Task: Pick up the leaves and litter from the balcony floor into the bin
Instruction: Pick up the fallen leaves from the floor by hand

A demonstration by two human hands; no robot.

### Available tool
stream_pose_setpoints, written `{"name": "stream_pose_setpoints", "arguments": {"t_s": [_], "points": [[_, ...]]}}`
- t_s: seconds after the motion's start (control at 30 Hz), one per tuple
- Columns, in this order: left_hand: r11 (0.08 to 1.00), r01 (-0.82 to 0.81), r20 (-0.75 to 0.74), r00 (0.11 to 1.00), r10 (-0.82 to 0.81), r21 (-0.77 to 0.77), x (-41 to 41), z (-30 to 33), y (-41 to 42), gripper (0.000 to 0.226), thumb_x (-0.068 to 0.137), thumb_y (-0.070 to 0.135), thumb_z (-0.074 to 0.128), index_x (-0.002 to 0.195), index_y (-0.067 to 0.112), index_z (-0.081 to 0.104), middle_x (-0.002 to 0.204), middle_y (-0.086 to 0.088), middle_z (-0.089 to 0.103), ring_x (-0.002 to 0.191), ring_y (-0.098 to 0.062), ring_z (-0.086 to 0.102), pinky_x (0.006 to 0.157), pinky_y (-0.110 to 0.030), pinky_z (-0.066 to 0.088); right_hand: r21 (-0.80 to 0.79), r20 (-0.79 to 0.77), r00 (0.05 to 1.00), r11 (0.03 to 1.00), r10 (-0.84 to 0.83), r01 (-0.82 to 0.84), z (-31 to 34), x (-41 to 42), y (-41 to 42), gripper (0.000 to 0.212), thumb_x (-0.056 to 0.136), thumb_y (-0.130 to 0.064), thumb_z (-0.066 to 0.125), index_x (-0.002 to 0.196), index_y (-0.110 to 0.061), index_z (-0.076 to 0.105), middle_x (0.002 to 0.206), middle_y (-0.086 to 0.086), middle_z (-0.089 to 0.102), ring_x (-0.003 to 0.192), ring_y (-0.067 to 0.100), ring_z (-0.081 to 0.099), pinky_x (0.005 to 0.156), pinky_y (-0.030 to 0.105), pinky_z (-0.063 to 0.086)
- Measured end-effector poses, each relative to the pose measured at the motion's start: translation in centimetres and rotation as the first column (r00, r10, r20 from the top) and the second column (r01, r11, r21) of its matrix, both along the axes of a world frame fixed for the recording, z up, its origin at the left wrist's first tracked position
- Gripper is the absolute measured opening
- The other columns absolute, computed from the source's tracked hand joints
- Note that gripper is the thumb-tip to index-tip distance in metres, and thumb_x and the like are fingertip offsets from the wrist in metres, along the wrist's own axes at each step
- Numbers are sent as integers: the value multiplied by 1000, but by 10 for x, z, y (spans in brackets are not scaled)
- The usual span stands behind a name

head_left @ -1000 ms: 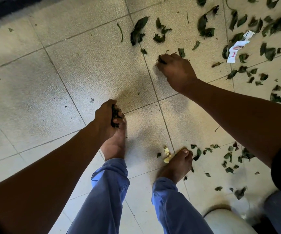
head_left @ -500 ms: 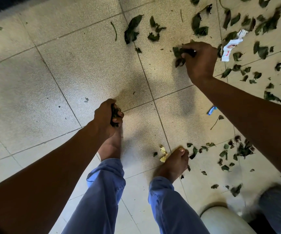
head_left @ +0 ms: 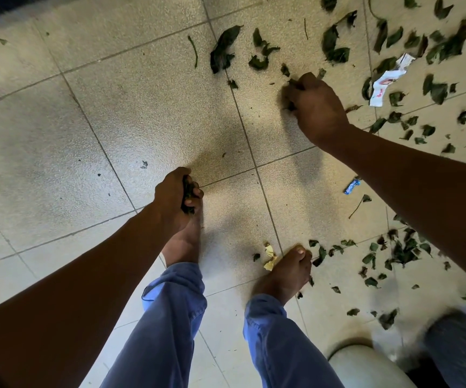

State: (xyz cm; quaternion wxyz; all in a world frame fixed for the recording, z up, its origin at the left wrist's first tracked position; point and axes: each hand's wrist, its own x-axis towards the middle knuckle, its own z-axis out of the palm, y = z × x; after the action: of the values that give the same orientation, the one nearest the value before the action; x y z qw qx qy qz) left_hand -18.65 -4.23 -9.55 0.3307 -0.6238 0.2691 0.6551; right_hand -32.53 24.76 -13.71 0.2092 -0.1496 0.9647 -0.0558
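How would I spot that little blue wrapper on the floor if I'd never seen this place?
Start at the person's right forearm stretched across the tiled floor. Just under it, on the side nearer the feet, lies the small blue wrapper. It is the only bright blue scrap there; everything around it is dark green leaves.

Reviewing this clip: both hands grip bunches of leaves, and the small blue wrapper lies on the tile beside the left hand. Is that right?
Not quite. The head view shows the blue wrapper lying under the right forearm, well away from the left hand. The rest holds: the left hand and the right hand each grip leaves.
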Motion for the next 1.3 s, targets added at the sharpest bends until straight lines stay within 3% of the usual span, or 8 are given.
{"name": "stream_pose_setpoints", "arguments": {"t_s": [0.37,0.43,0.5,0.6,0.77,1.0,1.13,1.3], "points": [[1000,4,-7,1000,-4,19,-13,8,-5,38,97,25,55,62,18,43,66,2,38,43,-8,42,30,-16,26,-38,-24,962,962,-272,271,2,12,-8,25,78,-1,62,95,-7,79,97,16,72,91,37,67,78,38,53],[999,15,-14,1000,-14,47,-13,14,-4,36,96,25,55,63,18,43,67,3,39,45,-8,43,32,-15,26,-163,122,820,804,-559,572,9,15,-16,15,79,-5,70,91,-8,80,91,11,76,87,30,72,80,36,57],[996,20,-23,1000,-18,87,-16,23,1,37,97,26,55,63,18,43,67,3,40,48,-8,43,33,-15,27,-296,511,506,411,-695,863,32,22,-33,12,76,1,81,86,-5,77,84,9,76,79,25,75,79,40,62],[989,-1,-42,999,7,145,-21,40,16,37,97,26,55,63,18,44,67,2,42,52,-8,42,33,-15,28,-279,876,297,104,-381,955,94,46,-62,23,79,5,78,101,1,75,98,14,77,93,27,76,83,37,62],[992,-49,-91,994,59,116,-24,76,40,23,97,34,54,82,17,52,69,-1,50,57,-12,51,48,-20,44,-448,863,466,127,-198,885,194,97,-110,25,80,11,75,105,6,73,98,19,75,90,23,72,86,35,60],[908,-326,-155,915,373,264,-36,197,56,38,104,37,44,78,14,58,67,-2,61,61,-13,66,59,-21,54,-645,256,811,532,-526,549,273,113,-155,17,88,-6,67,101,-12,75,101,-2,71,94,10,66,84,27,54],[855,-442,-223,835,503,273,-39,246,42,23,110,22,35,120,19,55,96,10,60,77,6,67,66,-12,53,-665,68,862,622,-502,414,310,101,-182,11,88,-8,64,97,-8,71,96,2,65,91,20,59,77,35,50],[826,-464,-285,785,551,319,-60,325,10,36,99,39,52,72,17,56,61,2,59,58,-12,64,59,-19,54,-718,91,844,552,-529,424,371,86,-215,22,90,-26,52,90,-13,70,92,-5,63,98,18,50,79,21,41]]}}
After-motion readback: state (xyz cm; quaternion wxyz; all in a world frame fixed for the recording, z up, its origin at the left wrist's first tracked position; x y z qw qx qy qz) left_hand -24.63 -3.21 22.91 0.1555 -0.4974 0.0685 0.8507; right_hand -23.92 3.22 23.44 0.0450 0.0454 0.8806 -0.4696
